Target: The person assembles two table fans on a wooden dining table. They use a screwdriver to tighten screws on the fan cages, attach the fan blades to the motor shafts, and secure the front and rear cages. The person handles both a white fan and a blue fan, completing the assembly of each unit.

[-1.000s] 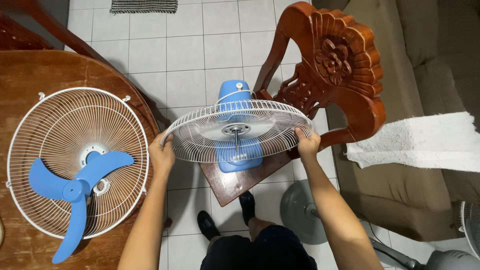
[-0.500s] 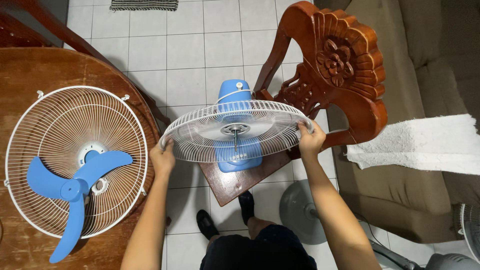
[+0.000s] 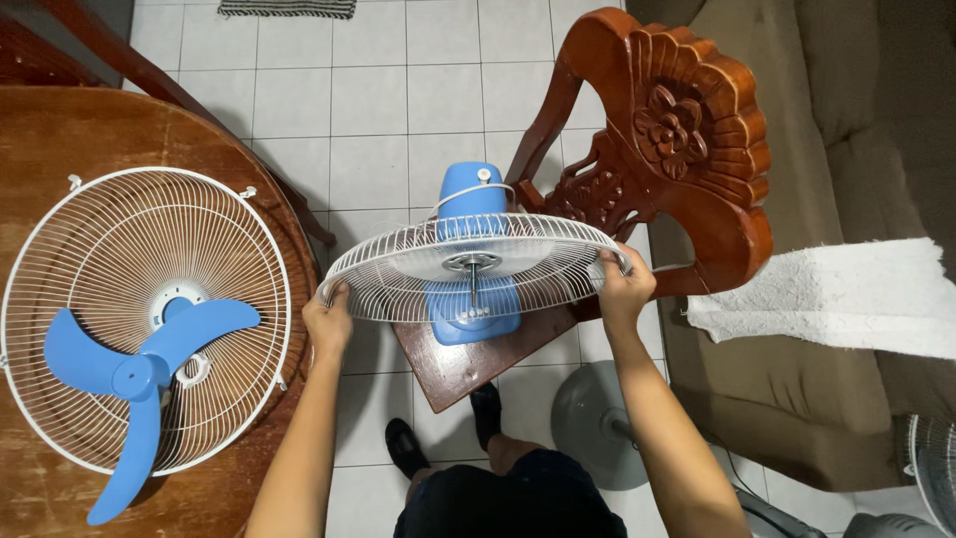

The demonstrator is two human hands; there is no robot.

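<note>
Table: we see the round wooden table (image 3: 60, 139) filling the 9 o'clock side of the view, bearing the loose fan parts.
Sofa: a brown sofa (image 3: 846, 120) runs down the 3 o'clock edge, with a white towel (image 3: 836, 294) draped over its seat edge.
Chair: the carved red-brown wooden chair (image 3: 667, 130) stands at 1 o'clock, its seat corner reaching towards centre under the fan body.
Front guard: a white wire front guard (image 3: 119, 259) lies flat on the table at 9 o'clock, already off the fan.
Rear guard: the white wire rear guard (image 3: 398, 279) sits at centre, level, mounted on the fan body with the bare motor shaft poking through its middle.
Blade: the blue three-bladed propeller (image 3: 139, 374) rests on the front guard at 8 o'clock, so it is off the shaft as well.
Fan body: the blue motor housing (image 3: 473, 189) rests on the chair seat, just behind and below the rear guard.
Base: a grey round stand base (image 3: 593, 418) sits on the tiled floor at 5 o'clock, beside our feet.
Left hand: our left hand (image 3: 327, 321) curls its fingers around the rear guard's rim at its 9 o'clock side.
Right hand: our right hand (image 3: 622, 284) clasps the rim at the opposite, 3 o'clock side.
Progress: we judge the front guard and blade done; the rear guard, gripped on both sides, is not yet parted from the motor housing.
</note>
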